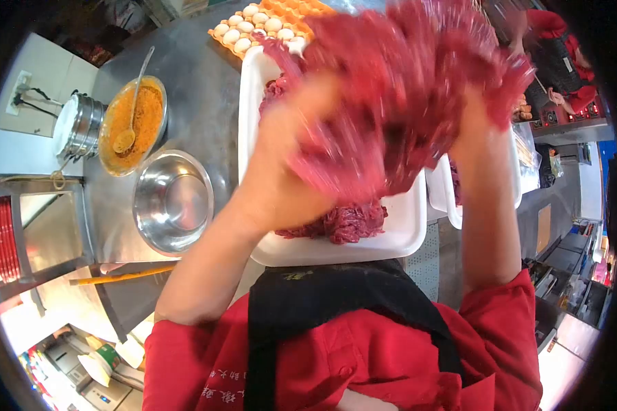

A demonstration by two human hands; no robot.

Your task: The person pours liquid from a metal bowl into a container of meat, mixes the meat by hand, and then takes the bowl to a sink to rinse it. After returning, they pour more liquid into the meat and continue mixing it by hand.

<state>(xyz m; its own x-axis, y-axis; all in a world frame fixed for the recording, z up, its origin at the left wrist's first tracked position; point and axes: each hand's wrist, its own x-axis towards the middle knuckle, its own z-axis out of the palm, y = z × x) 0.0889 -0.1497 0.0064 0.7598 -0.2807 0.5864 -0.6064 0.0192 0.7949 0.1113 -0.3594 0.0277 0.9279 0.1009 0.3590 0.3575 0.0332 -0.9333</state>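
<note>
A big mass of sliced raw red meat [404, 89] is lifted between my two hands, blurred by motion. My left hand [291, 154] grips it from the left, with meat hanging over the palm and hiding most fingers. On the other side my right hand [476, 127] holds it, its fingers covered by the meat. Below is a white rectangular tub [404, 236], close in front of my black apron. More sliced meat [353, 222] lies in the tub's bottom, under the lifted mass.
Left of the tub sit a shiny steel bowl [173, 202] and a bowl of orange powder [134, 123] with a ladle. An orange egg tray [281, 24] is behind. At right stands another white tub [440, 188] with meat; a person in red [562, 61] works beyond.
</note>
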